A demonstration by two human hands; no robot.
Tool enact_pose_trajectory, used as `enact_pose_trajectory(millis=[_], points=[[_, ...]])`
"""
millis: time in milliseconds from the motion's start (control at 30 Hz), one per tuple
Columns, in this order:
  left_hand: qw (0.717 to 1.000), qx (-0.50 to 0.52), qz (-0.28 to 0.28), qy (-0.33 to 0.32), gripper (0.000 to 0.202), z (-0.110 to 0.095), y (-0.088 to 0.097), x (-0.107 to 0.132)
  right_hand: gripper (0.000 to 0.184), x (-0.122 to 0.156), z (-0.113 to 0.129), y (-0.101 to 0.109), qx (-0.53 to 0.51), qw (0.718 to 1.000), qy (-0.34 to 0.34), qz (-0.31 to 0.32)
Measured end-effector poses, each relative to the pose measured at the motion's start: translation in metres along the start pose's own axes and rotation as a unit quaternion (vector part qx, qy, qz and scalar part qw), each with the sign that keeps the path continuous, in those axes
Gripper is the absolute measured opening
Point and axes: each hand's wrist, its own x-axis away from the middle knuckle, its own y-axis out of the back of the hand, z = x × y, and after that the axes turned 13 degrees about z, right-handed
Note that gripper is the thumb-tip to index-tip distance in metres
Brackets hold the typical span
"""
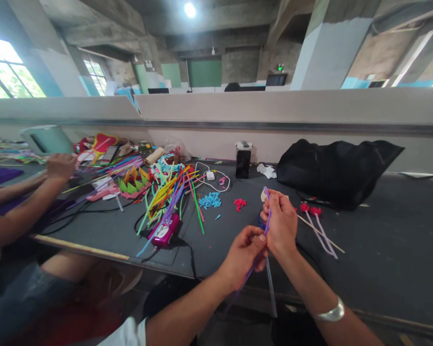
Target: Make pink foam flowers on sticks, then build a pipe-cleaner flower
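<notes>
Left hand [247, 252]: thumb and fingers closed in a pinch on the purple stem [269, 211], at the lower grip point.
Right hand [283, 223]: fingers gripping the same stem, above the left hand.
Purple stem: spans both hands, slightly tilted; tip projects above the right fingertips, lower length trails below the left hand.
Step in hand: judged to be two-handed shaping of the stem; twisting or bending cannot be told apart here.
Next move: judged to call for one pinch holding firm while the other turns or slides along the stem.
Pale strip [271, 286]: hangs below the grip; whether a finger retains it cannot be told.
Red-headed stems [318, 226]: two, lying right of the grip, near a thin stick [328, 242].
Red pieces [239, 204]: loose pile, beyond and left of the grip.
Blue pieces [210, 200]: larger pile, farther left.
Phone [243, 164]: upright, beyond the grip.
Black bag [332, 173]: beyond and right.
</notes>
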Motion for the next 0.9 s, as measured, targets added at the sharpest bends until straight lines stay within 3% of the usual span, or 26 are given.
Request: enact_pose_trajectory(millis=[167,233,300,367,467,533,600,667,733,900], points=[[0.999,0.027,0.013,0.028,0.032,-0.021,0.014,-0.003,0.032,-0.020,-0.002,0.012,-0.014,0.999,0.013,-0.033],[0.998,0.035,0.015,0.050,0.028,-0.028,0.021,-0.003,0.032,-0.023,-0.003,0.027,0.055,0.998,0.026,-0.032],[0.998,0.035,-0.002,0.054,0.025,-0.032,0.027,-0.003,0.030,-0.021,-0.003,0.042,0.185,0.978,0.078,-0.050],[0.998,0.030,-0.012,0.055,0.022,-0.033,0.030,-0.002,0.029,-0.012,-0.001,0.056,0.342,0.920,0.180,-0.067],[0.998,0.028,-0.006,0.062,0.020,-0.031,0.030,-0.002,0.031,0.005,0.003,0.068,0.487,0.810,0.327,0.030],[0.997,0.035,0.008,0.065,0.019,-0.029,0.028,-0.003,0.032,0.013,0.003,0.073,0.533,0.754,0.365,0.118],[0.996,0.050,0.030,0.071,0.018,-0.028,0.027,-0.003,0.029,0.016,0.001,0.077,0.562,0.727,0.354,0.174],[0.994,0.069,0.053,0.071,0.018,-0.027,0.026,-0.003,0.023,0.015,-0.003,0.081,0.571,0.729,0.321,0.200],[0.993,0.086,0.062,0.052,0.019,-0.026,0.027,-0.003,0.021,0.014,-0.008,0.084,0.558,0.748,0.289,0.213],[0.993,0.110,0.023,-0.026,0.026,-0.024,0.030,-0.005,0.021,0.028,-0.021,0.074,0.487,0.804,0.223,0.259]])
